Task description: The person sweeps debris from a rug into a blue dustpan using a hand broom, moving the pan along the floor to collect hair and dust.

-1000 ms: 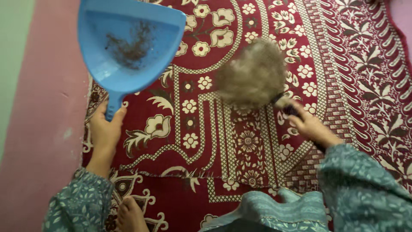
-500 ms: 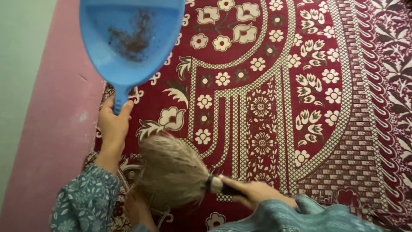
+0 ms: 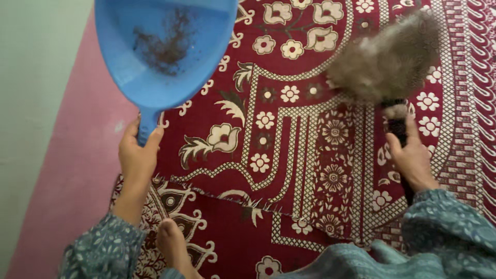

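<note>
You've got no packages, labels, signs or screens in view here, nothing of that kind to report.

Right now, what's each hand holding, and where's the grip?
Left hand holds the blue dustpan by its short handle, pan raised with dirt inside. Right hand grips the brush by its dark handle, just below the bristle head.

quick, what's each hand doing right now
Left hand: closed on the handle of the blue dustpan.
Right hand: closed on the dark handle of the brush.
</note>
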